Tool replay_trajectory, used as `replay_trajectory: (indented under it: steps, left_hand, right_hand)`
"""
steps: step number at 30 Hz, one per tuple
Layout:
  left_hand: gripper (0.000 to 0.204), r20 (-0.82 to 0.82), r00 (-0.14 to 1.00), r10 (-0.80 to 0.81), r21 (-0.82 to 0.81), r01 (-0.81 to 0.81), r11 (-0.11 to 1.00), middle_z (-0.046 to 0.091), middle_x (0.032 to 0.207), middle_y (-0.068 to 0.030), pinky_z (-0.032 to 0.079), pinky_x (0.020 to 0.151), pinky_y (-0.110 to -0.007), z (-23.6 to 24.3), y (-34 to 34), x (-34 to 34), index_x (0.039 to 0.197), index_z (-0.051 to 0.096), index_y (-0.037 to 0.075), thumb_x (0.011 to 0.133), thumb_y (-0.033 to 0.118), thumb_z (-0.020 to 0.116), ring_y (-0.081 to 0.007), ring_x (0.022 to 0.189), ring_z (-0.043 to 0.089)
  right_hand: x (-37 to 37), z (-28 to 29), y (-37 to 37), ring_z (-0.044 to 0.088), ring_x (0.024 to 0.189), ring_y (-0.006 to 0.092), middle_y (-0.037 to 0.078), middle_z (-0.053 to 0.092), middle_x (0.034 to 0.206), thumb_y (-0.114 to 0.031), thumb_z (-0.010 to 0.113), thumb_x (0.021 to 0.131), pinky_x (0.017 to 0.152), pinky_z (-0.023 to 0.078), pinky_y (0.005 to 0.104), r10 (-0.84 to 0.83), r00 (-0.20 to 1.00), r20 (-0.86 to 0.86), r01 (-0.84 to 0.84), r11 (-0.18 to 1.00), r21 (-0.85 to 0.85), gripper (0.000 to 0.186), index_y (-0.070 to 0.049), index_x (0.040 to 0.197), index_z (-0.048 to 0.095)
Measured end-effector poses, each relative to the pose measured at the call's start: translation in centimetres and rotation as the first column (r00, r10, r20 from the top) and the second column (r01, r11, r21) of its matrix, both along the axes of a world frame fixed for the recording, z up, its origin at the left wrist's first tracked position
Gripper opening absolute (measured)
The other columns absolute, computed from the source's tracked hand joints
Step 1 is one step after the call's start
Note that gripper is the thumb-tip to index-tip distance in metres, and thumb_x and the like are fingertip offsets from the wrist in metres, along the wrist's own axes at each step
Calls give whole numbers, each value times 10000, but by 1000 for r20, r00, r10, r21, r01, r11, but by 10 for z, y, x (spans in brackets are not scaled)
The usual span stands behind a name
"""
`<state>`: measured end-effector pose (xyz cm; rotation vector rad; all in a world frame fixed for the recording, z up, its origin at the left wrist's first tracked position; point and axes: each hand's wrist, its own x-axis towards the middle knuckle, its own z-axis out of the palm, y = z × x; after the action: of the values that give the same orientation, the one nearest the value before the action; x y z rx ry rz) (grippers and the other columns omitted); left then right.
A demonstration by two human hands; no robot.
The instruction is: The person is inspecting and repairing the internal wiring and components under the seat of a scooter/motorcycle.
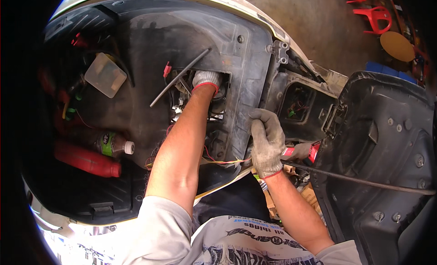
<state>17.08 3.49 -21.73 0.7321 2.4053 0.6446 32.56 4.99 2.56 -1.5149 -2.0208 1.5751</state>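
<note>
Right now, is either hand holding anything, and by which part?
The right hand grips the rim of the black storage tub. The left hand reaches into the tub's opening; any hold there is hidden.

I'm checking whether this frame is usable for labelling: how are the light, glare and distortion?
Head view: strong fisheye bending, with black corners; glare burns out the lower left rim of the black plastic tub; its left side, around the red bottle, lies in deep shadow; the gloved left hand and right hand are evenly lit and sharp.
</note>
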Motion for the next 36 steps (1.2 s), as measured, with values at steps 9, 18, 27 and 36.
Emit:
replay_trajectory:
  steps: [9, 18, 27, 36]
  left_hand:
    - [401, 81, 996, -48, -137, 59, 989, 601, 1182, -229, 448, 931, -472, 15, 3, -15, 1133, 612, 38, 919, 339, 454, -406, 1102, 562]
    - [403, 132, 991, -25, -64, 33, 997, 498, 1306, -256, 393, 1003, -444, 0, -16, -12, 1225, 535, -5, 908, 223, 438, -409, 1222, 458]
    - [395, 387, 920, 58, -133, -7, 991, 520, 1289, -255, 429, 969, -432, 44, -40, -11, 1180, 586, -16, 866, 200, 483, -386, 1164, 520]
    - [406, 744, 668, 22, 58, -98, 993, 575, 1248, -215, 401, 972, -390, 140, -75, -33, 1200, 589, 18, 904, 282, 500, -350, 1152, 533]
  right_hand:
    - [14, -3, 1, 568, 751, 89, 50, 622, 850, -33, 480, 909, 697, 473, 240, 57, 997, -48, -60, 995, -81, 176, 9, 1043, 586]
    - [13, 9, 0, 592, 788, 147, 81, 606, 883, -9, 514, 884, 726, 483, 279, 42, 999, -10, -43, 984, -172, 137, 1, 987, 603]
    - [21, -3, -5, 548, 761, 88, 41, 599, 860, -32, 483, 914, 708, 462, 243, 122, 992, -44, -124, 991, -47, 171, 1, 1053, 577]
    - [34, 4, -15, 577, 794, 157, 79, 606, 877, -44, 540, 885, 750, 471, 285, 37, 999, 22, -35, 996, -76, 142, -10, 1010, 599]
